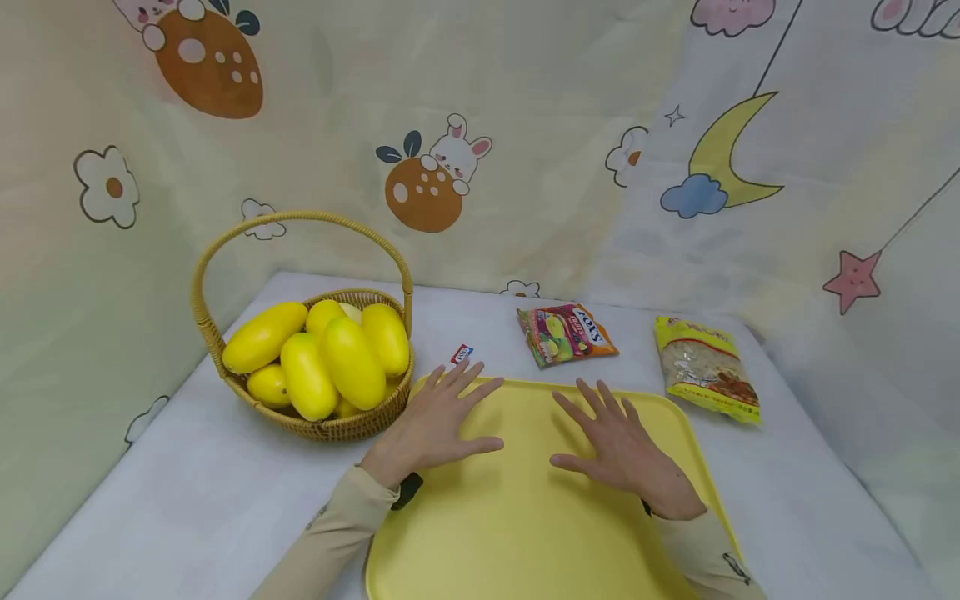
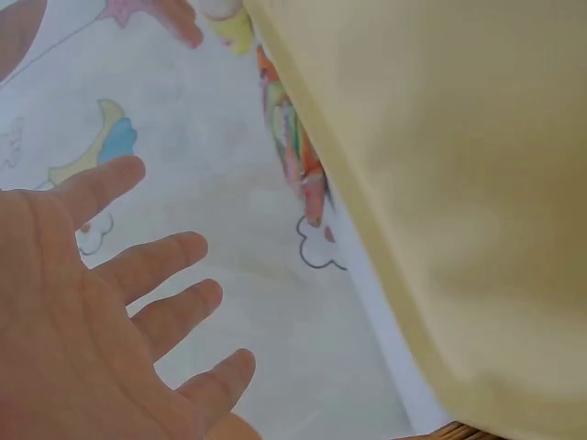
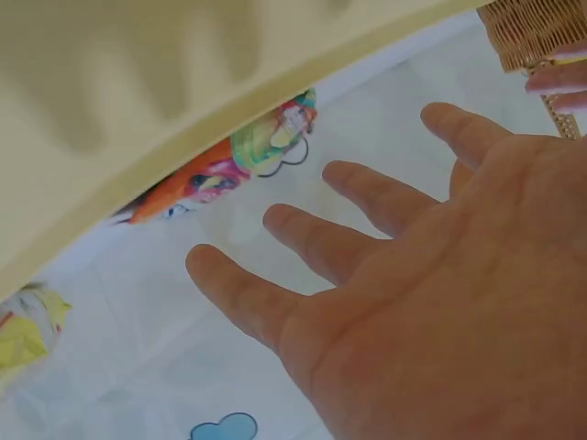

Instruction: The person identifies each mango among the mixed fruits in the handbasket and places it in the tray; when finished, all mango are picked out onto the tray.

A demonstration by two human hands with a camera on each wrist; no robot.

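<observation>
Both hands hover over a yellow tray (image 1: pixel 525 517), palms down with fingers spread. The left hand (image 1: pixel 442 421) is over the tray's left side, close to the wicker basket; its palm and straight fingers show in the left wrist view (image 2: pixel 101 302). Over the right side is the right hand (image 1: pixel 618 446), its fingers straight too in the right wrist view (image 3: pixel 394 275). Neither hand holds anything. Beyond the tray's far edge lies a Fox's fruits candy bag (image 1: pixel 567 335). A small red, white and blue packet (image 1: pixel 461 354) lies just past the left fingertips.
A wicker basket (image 1: pixel 352 427) with a tall handle stands at the left, heaped with yellow mango-like fruit (image 1: pixel 352 362). At the right lies a yellow and clear food bag (image 1: pixel 708 369). White cloth covers the table (image 1: pixel 187 508); a printed curtain (image 1: pixel 525 125) hangs behind.
</observation>
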